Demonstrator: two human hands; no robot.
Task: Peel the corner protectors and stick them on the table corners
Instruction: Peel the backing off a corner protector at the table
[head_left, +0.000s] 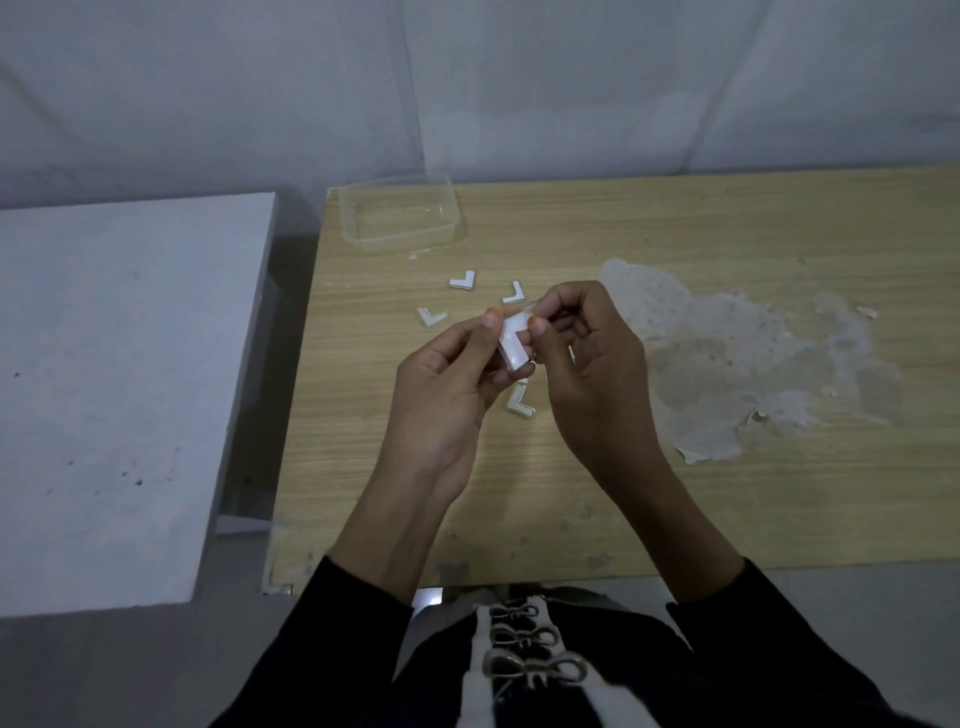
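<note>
Head view: left hand (447, 384) and right hand (587, 364) fingers (566, 306) tight on corner protector (511, 345) above peeling table (571, 234).

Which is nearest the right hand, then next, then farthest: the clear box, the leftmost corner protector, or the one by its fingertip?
1. Fingertip protector, just beyond the index finger of the right hand.
2. Leftmost protector, farther left.
3. Clear box, far back left.

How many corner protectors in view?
5 corner protectors: one held by left hand and right hand; three on the table beyond the hands; one just below them. Others may be hidden.
</note>
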